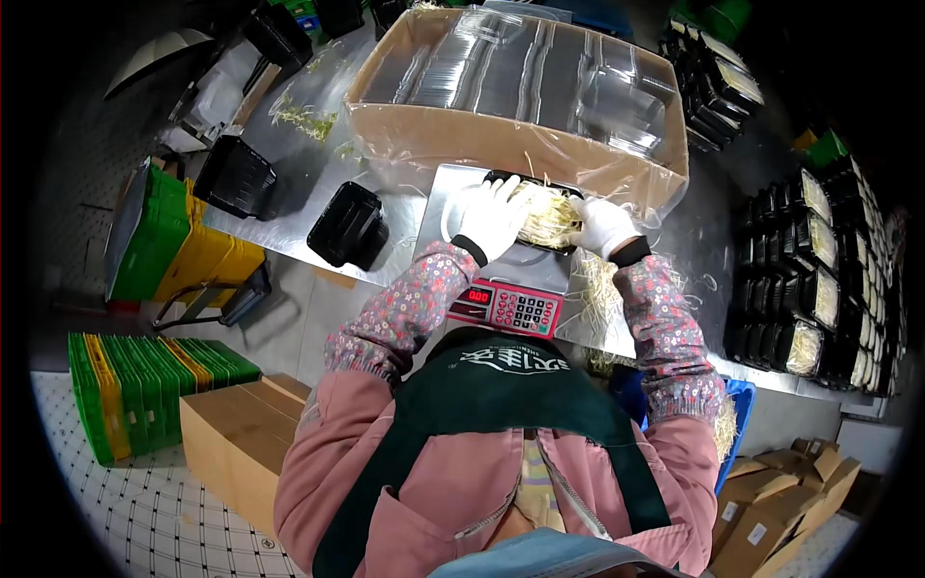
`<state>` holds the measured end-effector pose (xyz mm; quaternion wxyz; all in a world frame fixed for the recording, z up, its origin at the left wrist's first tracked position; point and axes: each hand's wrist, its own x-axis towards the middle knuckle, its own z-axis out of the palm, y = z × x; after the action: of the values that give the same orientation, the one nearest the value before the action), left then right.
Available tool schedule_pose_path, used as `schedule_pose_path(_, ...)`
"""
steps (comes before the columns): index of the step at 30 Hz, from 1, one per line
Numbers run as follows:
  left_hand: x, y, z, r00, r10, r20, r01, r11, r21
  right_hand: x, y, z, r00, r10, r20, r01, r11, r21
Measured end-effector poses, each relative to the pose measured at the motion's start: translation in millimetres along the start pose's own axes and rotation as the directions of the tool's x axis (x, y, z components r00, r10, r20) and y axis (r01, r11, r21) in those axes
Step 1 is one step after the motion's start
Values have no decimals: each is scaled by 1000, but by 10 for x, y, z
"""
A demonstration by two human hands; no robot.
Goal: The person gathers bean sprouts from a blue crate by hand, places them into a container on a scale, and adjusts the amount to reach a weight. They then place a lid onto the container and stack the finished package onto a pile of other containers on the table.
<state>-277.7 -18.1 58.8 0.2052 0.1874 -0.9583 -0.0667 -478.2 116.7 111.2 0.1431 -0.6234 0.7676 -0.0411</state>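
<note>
Two hands: left hand (pixel 491 218), right hand (pixel 603 225) on sprout tray (pixel 548 216), carton (pixel 453 140) behind.

Food-packing workshop: scale (pixel 506 306), stacked trays (pixel 819 279)

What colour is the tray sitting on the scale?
Black. The tray shows best in the head view, its rim visible around the pale sprouts covering it.
</note>
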Motion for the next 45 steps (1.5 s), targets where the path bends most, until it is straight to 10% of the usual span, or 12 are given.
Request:
schedule_pose_path(8,-13,-35,43,988,154,8,-152,967,206,-124,328,-24,956,60,-289,33,951,309)
schedule_pose_path(16,-28,-219,-564,933,-360,28,315,773,-551,-940,1225,-68,885,362,-293,30,582,812)
schedule_pose_path(18,-278,-630,-569,922,-288,-259,79,795,-601,-1057,1249,287,865,501,-36,-229,458,859)
schedule_pose_path(20,-437,-950,-544,915,-329,-233,146,809,-569,-1080,1705,869,972,233,-20,-229,966,119)
schedule_pose_path(23,-564,-1118,-581,911,-391,-130,264,795,-546,-982,1366,526,957,270,-104,-264,962,65)
schedule_pose_path(26,-481,-966,-324,928,-362,-86,253,783,-568,-509,643,60,855,49,-517,137,939,315)
schedule_pose_path(27,-351,-846,-88,876,-480,50,183,234,-955,-314,312,-70,873,90,-479,103,927,362)
schedule_pose_path(28,-259,-639,-135,929,-332,-166,170,777,-606,-82,120,-7,829,29,-558,157,946,282)
schedule_pose_path(30,-13,-56,-452,929,-366,-51,334,892,-304,305,-130,444,845,-83,-529,229,949,217)
schedule_pose_path(32,-110,-63,-28,975,50,-218,-37,997,64,307,-537,667,804,-322,-499,350,936,-39)
schedule_pose_path(38,-103,-31,-24,997,-25,-77,22,999,-36,333,-296,564,837,-402,-370,500,837,221)
schedule_pose_path(45,-13,16,-348,998,16,-58,-26,985,-170,141,91,155,923,116,-367,308,351,884)
